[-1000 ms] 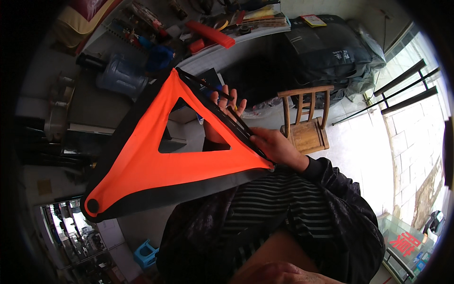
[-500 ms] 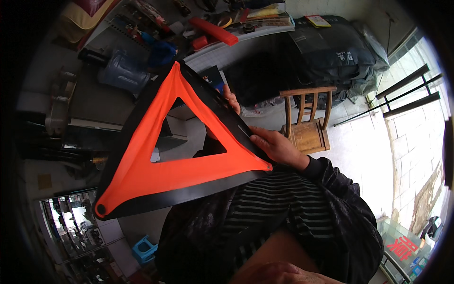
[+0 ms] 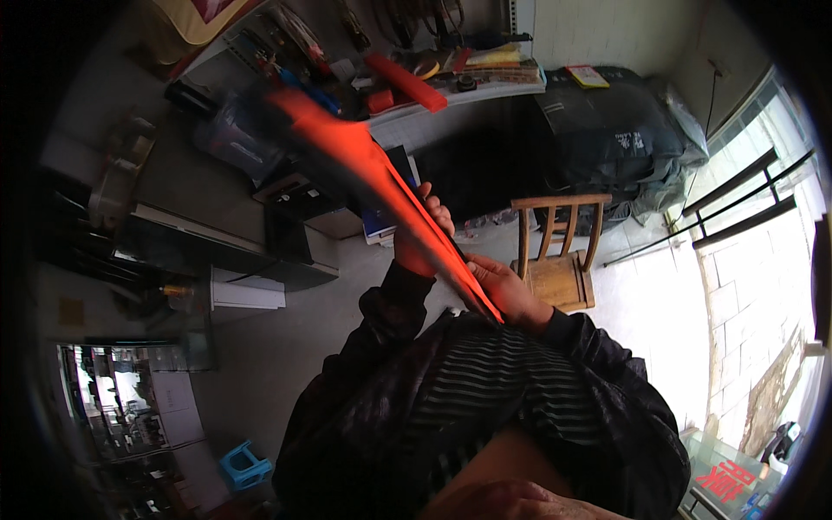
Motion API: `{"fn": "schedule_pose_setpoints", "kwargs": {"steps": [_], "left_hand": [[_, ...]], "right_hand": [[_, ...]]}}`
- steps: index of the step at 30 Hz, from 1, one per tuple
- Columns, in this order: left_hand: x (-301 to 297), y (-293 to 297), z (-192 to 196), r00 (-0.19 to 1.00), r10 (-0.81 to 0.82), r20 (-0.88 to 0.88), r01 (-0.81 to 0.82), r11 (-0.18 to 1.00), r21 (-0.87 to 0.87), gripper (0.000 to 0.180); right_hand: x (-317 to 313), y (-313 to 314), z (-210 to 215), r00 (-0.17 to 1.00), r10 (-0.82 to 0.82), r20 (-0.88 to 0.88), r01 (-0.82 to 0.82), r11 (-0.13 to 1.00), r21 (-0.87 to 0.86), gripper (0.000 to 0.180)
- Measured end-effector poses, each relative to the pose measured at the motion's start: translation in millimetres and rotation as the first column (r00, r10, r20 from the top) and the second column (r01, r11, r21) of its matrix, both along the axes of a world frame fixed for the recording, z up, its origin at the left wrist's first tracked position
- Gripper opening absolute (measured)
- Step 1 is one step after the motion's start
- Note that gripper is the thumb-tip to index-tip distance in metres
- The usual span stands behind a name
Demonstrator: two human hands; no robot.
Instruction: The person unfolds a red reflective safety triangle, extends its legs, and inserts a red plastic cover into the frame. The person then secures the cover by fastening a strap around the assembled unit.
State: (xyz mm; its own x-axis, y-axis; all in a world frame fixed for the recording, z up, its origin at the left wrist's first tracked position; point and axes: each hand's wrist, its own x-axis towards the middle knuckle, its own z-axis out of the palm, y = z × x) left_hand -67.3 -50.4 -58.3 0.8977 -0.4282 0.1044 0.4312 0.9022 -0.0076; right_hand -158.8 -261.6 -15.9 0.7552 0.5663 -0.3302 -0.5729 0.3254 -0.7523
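Note:
An orange and black warning triangle (image 3: 407, 202) is held up before my chest, tilted nearly edge-on. Its far end is smeared by motion. My left hand (image 3: 425, 234) grips it partway along, with fingertips showing past its far side and the palm partly hidden behind it. Close to the triangle's near end, my right hand (image 3: 510, 290) is closed on its edge, thumb on top. The triangle touches nothing but my hands.
A wooden chair (image 3: 559, 269) stands just beyond my right hand. Behind are a shelf with a red bar (image 3: 406, 82) and large black bags (image 3: 620, 130). Dark cabinets (image 3: 199, 191) line the left. A blue stool (image 3: 245, 465) is at lower left.
The warning triangle has turned from facing me broadside to nearly edge-on, its left corner swinging up and away. My left hand and sleeve, mostly hidden behind it before, now show.

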Motion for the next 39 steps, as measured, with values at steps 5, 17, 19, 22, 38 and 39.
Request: {"fn": "schedule_pose_setpoints", "kwargs": {"steps": [5,17,19,22,38,39], "left_hand": [[-8,-16,2,0.903,0.427,0.042,-0.339,0.651,0.679,0.076],[-6,20,-15,0.802,0.573,0.168,-0.456,0.406,0.792,0.066],[-9,19,-13,0.779,0.585,0.224,-0.478,0.324,0.816,0.064],[-10,16,-11,0.742,0.641,0.196,-0.508,0.347,0.788,0.067],[-33,27,35,0.612,0.695,0.377,-0.444,-0.091,0.891,0.085],[-33,28,36,0.605,0.688,0.402,-0.464,-0.105,0.879,0.085]], "right_hand": [[6,-16,-7,0.96,0.204,0.19,-0.168,0.968,-0.189,0.042],[31,-70,98,0.563,-0.286,0.775,0.402,0.914,0.045,0.077],[32,-79,125,0.482,-0.29,0.827,0.341,0.931,0.128,0.076],[24,-82,145,0.427,-0.387,0.817,0.404,0.89,0.21,0.069],[30,-87,142,0.255,-0.361,0.897,0.749,0.66,0.053,0.067],[31,-90,143,0.261,-0.338,0.904,0.748,0.662,0.031,0.066]]}}
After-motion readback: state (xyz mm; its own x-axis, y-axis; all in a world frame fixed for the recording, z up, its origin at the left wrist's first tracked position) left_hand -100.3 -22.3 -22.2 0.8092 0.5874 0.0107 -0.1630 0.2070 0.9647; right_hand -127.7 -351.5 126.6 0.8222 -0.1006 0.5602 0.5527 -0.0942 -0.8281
